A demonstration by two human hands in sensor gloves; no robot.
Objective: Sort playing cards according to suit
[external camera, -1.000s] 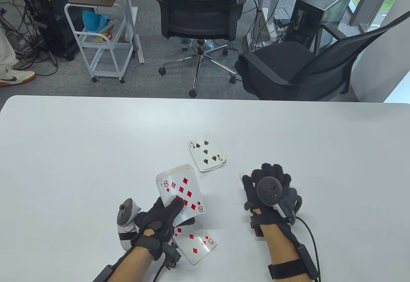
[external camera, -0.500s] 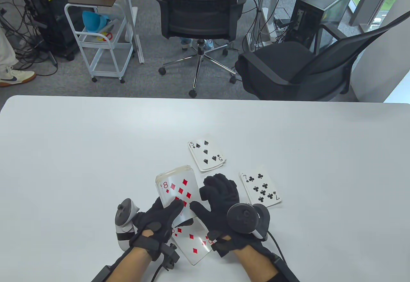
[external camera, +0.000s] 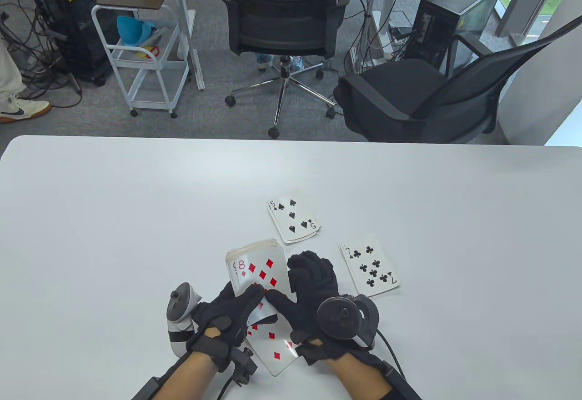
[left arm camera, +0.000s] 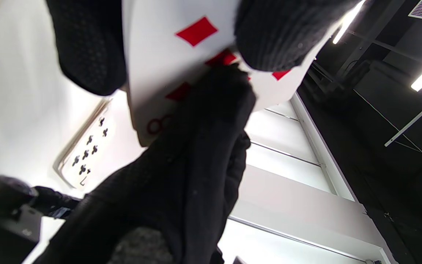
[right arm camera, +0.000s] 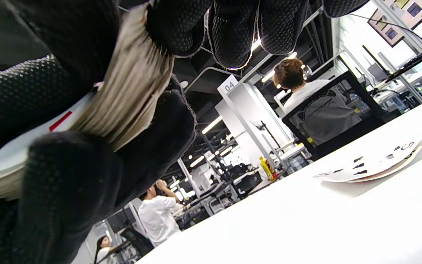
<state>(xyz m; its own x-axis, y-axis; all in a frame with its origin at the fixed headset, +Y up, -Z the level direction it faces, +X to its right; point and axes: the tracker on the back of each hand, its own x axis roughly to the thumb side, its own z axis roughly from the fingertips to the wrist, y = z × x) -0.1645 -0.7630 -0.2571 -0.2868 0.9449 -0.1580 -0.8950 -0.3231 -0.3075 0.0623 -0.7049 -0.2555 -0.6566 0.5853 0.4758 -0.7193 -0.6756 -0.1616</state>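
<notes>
The deck point(external camera: 257, 263), eight of diamonds on top, was held above the white table point(external camera: 113, 218) in the left hand point(external camera: 227, 316), whose fingers and thumb curled round it. The right hand point(external camera: 313, 291) gripped the deck's right edge, its thumb pressed on the top card. On the table lay a spades pile point(external camera: 293, 220), a clubs pile point(external camera: 369, 269) and a diamonds pile point(external camera: 273, 347) beneath the hands.

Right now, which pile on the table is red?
The diamond pile, five showing, nearest the person under the hands; the spade pile and club pile are black.
</notes>
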